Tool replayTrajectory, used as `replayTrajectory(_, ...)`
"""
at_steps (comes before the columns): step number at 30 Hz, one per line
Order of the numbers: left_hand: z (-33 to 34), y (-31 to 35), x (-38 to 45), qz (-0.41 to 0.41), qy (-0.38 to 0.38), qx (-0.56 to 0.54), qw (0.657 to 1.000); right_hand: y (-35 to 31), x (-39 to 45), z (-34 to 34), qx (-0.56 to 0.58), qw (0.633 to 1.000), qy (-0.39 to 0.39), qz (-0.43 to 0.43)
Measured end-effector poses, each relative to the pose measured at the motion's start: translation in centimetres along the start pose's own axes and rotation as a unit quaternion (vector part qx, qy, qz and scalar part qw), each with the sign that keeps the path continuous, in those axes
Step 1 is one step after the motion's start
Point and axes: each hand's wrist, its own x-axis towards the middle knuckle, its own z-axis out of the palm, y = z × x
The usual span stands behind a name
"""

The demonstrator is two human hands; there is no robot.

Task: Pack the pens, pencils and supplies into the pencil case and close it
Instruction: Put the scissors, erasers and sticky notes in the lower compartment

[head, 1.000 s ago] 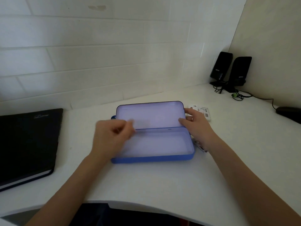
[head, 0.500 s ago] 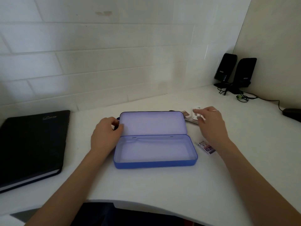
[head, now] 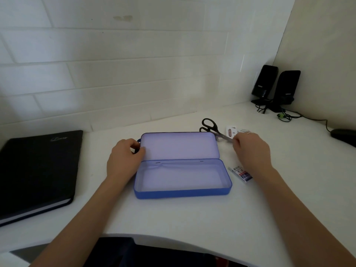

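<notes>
A blue pencil case [head: 183,193] lies open and empty in the middle of the white desk, its lid [head: 179,146] tilted back. My left hand [head: 125,158] grips the lid's left edge. My right hand [head: 250,151] pinches the blade tips of black-handled scissors [head: 210,127], which stick out behind the lid's right corner. A white packet [head: 233,131] lies just beyond that hand. A small 2B lead box [head: 241,174] lies right of the case.
A black notebook [head: 36,170] lies at the left. Two black speakers [head: 275,85] with cables stand in the far right corner. A dark mouse [head: 344,135] sits at the right edge. The desk's curved front edge [head: 173,237] is near me.
The lid has swung further back. My right hand took the scissors by the blades and pulled them into sight behind the lid. My left hand stayed at the lid's left edge.
</notes>
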Motion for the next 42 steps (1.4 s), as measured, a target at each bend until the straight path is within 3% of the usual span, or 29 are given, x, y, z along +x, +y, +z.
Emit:
replayTrajectory(3,0.1,-0.1,0.0,-0.001,0.001,-0.006,1.000,0.5,0.1,-0.4,0.132,0.988,0.057,0.054)
replayTrajectory(7,0.2,-0.1,0.0,0.028,0.025,-0.023,0.999,0.1,0.1,-1.2,0.290,0.945,0.113,0.098)
replayTrajectory(10,0.0,0.6,-0.2,0.085,0.062,-0.033,0.994,-1.1,-0.1,-2.2,0.287,0.942,0.164,0.056)
replayTrajectory(13,-0.5,3.1,-1.2,0.231,0.134,-0.038,0.963,-3.0,-1.0,-3.1,0.257,0.942,0.213,-0.029)
replayTrajectory(15,0.0,5.3,-2.0,0.289,0.090,-0.077,0.950,-4.5,-1.9,-3.5,0.228,0.940,0.236,-0.096)
replayTrajectory(16,0.4,6.5,-2.4,0.265,0.029,-0.124,0.956,-5.2,-2.2,-3.5,0.207,0.936,0.249,-0.136)
replayTrajectory(18,1.0,8.9,-2.7,0.094,-0.148,-0.277,0.945,-6.3,-3.1,-3.3,0.172,0.922,0.267,-0.221)
replayTrajectory(20,1.4,9.9,-2.3,-0.112,-0.276,-0.380,0.876,-7.0,-3.8,-3.0,0.155,0.903,0.266,-0.300)
replayTrajectory(22,1.4,9.8,-1.8,-0.189,-0.343,-0.419,0.819,-7.4,-4.4,-2.8,0.135,0.880,0.264,-0.370)
replayTrajectory(24,1.4,9.2,-1.8,-0.198,-0.375,-0.433,0.795,-7.9,-4.8,-2.7,0.114,0.861,0.254,-0.425)
replayTrajectory(28,1.0,7.6,-1.5,-0.199,-0.407,-0.389,0.802,-9.0,-5.5,-2.8,0.158,0.853,0.176,-0.466)
replayTrajectory(32,-0.7,6.0,-0.4,-0.154,-0.460,-0.325,0.812,-8.3,-5.3,-3.9,0.281,0.885,0.128,-0.347)
replayTrajectory(35,-1.6,5.2,-0.1,-0.131,-0.521,-0.258,0.803,-7.5,-4.2,-3.6,0.283,0.915,0.111,-0.267)
replayTrajectory(40,-1.6,5.4,-0.4,-0.098,-0.540,-0.186,0.815,-6.9,-3.7,-2.6,0.278,0.918,-0.062,-0.275)
replayTrajectory(42,-1.7,5.7,-0.3,-0.072,-0.539,-0.140,0.828,-7.0,-3.9,-2.4,0.265,0.917,-0.098,-0.281)
